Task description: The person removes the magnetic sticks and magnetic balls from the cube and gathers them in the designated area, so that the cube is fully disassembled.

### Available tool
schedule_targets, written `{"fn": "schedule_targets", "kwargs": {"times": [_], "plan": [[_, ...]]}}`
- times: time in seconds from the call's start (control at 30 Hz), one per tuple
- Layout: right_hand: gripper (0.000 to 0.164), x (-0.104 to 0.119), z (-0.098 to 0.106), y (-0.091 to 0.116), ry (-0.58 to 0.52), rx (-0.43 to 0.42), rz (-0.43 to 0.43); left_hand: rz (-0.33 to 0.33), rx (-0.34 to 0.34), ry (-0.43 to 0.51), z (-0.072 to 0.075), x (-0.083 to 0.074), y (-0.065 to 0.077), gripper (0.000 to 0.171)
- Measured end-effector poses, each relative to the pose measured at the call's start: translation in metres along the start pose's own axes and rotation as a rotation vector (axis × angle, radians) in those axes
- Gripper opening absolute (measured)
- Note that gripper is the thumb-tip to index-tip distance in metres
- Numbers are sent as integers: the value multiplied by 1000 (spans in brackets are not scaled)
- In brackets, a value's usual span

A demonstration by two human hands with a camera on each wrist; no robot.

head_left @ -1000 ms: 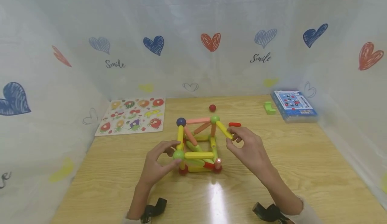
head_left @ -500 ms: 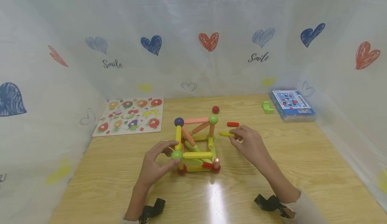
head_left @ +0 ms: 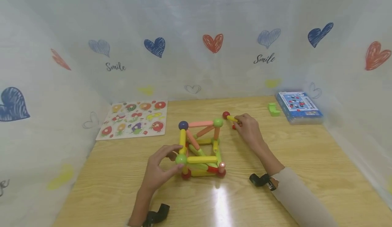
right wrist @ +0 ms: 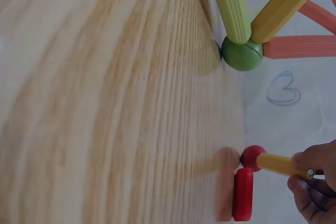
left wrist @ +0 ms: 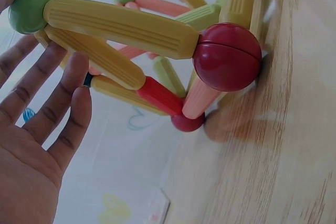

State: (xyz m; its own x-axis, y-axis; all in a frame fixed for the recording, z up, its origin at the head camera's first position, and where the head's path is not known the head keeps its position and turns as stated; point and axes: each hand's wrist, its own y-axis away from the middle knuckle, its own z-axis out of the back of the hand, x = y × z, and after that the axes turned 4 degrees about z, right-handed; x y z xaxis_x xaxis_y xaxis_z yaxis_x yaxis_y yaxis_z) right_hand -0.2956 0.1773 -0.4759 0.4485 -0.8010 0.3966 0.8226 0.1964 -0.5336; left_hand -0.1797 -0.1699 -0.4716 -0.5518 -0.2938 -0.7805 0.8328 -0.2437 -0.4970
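A frame of coloured magnetic rods and balls stands mid-table, with a blue ball (head_left: 183, 125) and a green ball (head_left: 218, 122) at its upper back corners. My left hand (head_left: 160, 165) pinches the green ball (left wrist: 30, 8) at the near left upper corner between thumb and fingers. Off to the right, my right hand (head_left: 248, 128) pinches a yellow rod (right wrist: 281, 164) near one end. The rod's other end meets a red ball (head_left: 226, 115). A short red rod (right wrist: 243, 194) lies on the table beside that ball, partly hidden by the right hand in the head view.
A fruit picture board (head_left: 131, 119) lies at the back left. Toward the back right are a light green plastic piece (head_left: 273, 109) and a blue boxed set (head_left: 298, 107). Pale curtains printed with hearts enclose the wooden table (head_left: 116, 186).
My right hand has drawn the yellow rod away from the green upper right ball and carried it back to the red ball, which now sits at its end. The left hand keeps its hold.
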Motion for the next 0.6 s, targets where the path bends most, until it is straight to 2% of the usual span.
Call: {"fn": "schedule_targets", "kwargs": {"times": [0.17, 0.37, 0.47, 0.6], "plan": [[22, 1, -6, -6, 8, 44, -63, -14, 5, 16, 0, 3, 0, 52], [23, 5, -13, -16, 37, 189, -160, -2, 3, 1, 1, 1, -1, 52], [25, 7, -19, -21, 56, 249, -171, 10, 0, -5, 1, 0, -1, 54], [33, 10, -27, -26, 68, 270, -166, 25, -6, -11, -1, -2, -1, 53]]}}
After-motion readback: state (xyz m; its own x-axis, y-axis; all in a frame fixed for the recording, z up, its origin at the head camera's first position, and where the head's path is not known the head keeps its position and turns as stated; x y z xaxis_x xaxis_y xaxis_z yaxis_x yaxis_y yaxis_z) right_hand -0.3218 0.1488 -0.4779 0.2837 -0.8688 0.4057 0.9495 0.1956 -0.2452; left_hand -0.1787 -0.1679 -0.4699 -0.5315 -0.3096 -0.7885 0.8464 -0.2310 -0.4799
